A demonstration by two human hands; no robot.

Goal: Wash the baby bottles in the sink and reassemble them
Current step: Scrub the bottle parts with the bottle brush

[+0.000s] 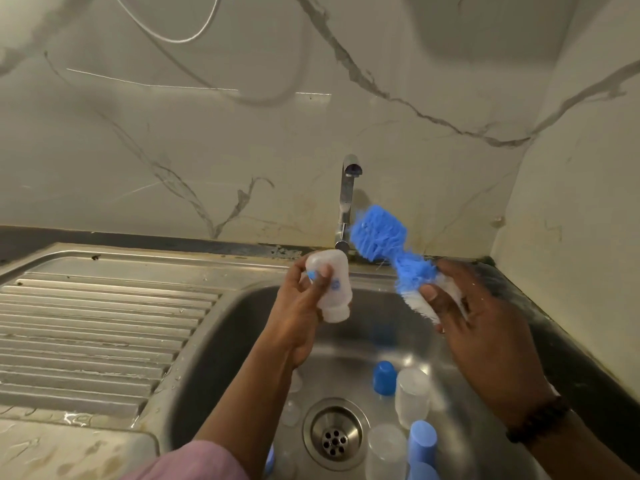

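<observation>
Stainless steel forms the sink (pixel 214 341), whose ribbed draining board stretches to the left, with the drain (pixel 335 434) at the bottom of the basin. Above the basin the left hand (pixel 304 306) has its grip closed round a translucent white baby bottle (pixel 329 289) with blue print; the bottle is tilted, base up and open neck pointing down and to the right. The right hand (pixel 485 327) holds a bottle brush (pixel 391 251) by its white handle, thumb pressed on top, and the blue bristle head rises up and to the left, close to the bottle but not touching it, in front of the chrome tap (pixel 346 202). In the basin below lie loose parts: a blue cap (pixel 384 377) beside a clear cup-shaped piece (pixel 412 396), another clear piece (pixel 386 452) next to the drain, and a paler blue cap (pixel 422 441) near the bottom edge. A dark beaded bracelet (pixel 536 422) circles the right wrist, and a pink sleeve (pixel 194 462) covers the left forearm. Veined marble panels (pixel 173 133) back the sink.
</observation>
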